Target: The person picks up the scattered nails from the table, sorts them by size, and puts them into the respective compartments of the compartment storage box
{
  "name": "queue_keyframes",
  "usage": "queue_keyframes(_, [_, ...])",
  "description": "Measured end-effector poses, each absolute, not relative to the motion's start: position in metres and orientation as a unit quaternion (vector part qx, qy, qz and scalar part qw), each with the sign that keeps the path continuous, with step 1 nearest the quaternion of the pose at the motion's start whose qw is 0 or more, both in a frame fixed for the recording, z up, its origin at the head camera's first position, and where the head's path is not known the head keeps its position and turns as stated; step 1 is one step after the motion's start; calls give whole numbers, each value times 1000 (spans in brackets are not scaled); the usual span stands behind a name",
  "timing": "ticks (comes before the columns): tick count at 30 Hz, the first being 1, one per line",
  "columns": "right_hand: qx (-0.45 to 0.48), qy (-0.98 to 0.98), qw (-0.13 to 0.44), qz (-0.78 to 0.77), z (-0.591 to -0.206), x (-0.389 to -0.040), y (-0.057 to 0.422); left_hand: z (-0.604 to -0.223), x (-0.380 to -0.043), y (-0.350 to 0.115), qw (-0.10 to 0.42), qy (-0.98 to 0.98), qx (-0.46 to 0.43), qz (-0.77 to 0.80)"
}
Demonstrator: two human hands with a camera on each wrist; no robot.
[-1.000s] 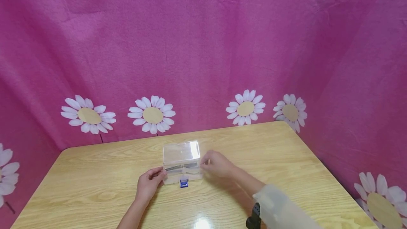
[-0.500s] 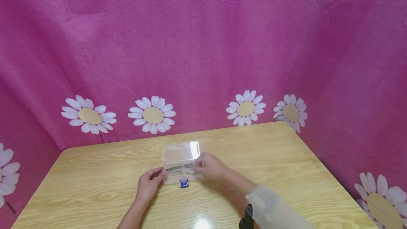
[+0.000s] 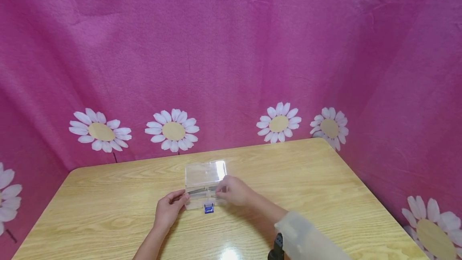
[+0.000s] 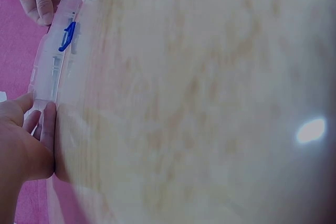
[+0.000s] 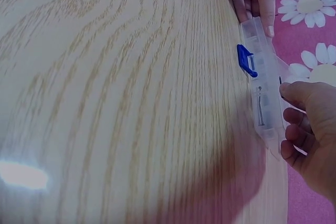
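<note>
A clear plastic compartment box (image 3: pixel 196 203) stands on the table with its lid (image 3: pixel 202 173) raised at the back. At its front hangs a blue latch (image 3: pixel 209 208). Thin dark metal pieces (image 3: pixel 197 191) lie inside, and a nail-like one (image 5: pixel 261 106) shows through the front wall. My left hand (image 3: pixel 169 210) grips the box's left end between thumb and fingers. Over the right-hand compartments, my right hand (image 3: pixel 235 191) pinches a thin dark piece (image 5: pixel 281 81), its tip poking out at the thumb; most of it is hidden by the fingers.
The wooden table (image 3: pixel 119 212) has its back edge against a magenta curtain (image 3: pixel 231 71) with printed daisies. More curtain hangs at both sides. A black device (image 3: pixel 277 248) shows under the right sleeve (image 3: pixel 306 236).
My right hand has moved left from beside the box's right end to over its right compartments. The left hand and the box have stayed in place.
</note>
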State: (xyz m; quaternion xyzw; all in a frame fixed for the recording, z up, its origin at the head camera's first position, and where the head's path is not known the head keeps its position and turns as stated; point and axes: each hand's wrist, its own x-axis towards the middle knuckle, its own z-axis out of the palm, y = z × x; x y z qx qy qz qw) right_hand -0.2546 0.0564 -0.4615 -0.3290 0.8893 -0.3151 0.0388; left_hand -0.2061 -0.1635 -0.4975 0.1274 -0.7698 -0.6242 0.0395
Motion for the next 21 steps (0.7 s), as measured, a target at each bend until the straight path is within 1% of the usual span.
queue_keyframes(21, [-318,896,36,-307,-464,-254,55,-497,-206,-163,45,-776,127,-616])
